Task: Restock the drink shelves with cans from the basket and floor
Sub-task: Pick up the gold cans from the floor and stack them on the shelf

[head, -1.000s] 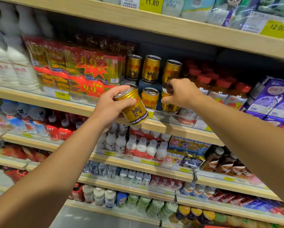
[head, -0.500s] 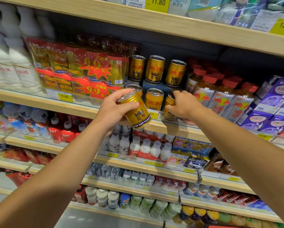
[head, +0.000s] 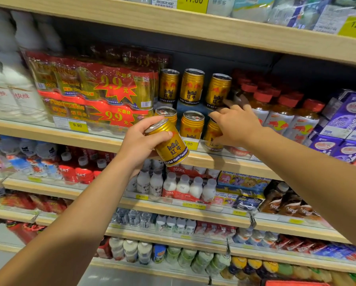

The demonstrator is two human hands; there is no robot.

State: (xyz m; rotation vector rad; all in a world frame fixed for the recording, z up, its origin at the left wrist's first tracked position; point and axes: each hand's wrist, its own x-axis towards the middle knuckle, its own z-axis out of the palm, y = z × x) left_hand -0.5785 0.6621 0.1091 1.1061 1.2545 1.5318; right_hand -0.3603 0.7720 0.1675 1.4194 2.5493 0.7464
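Observation:
My left hand grips a gold Red Bull can, tilted, just in front of the wooden shelf edge. On that shelf stand gold cans in two tiers: three on top and a front row. My right hand lies over the rightmost front can, with its fingers stretched toward the back of the shelf and its palm touching the can. Most of that can is hidden by the hand.
Red shrink-wrapped multi-packs fill the shelf left of the cans, with white bottles further left. Red-capped bottles stand close on the right, then purple cartons. Lower shelves hold small bottles.
My right hand set its can down in the front row and its fingers have straightened off it. My left hand, still holding its can, has hardly moved.

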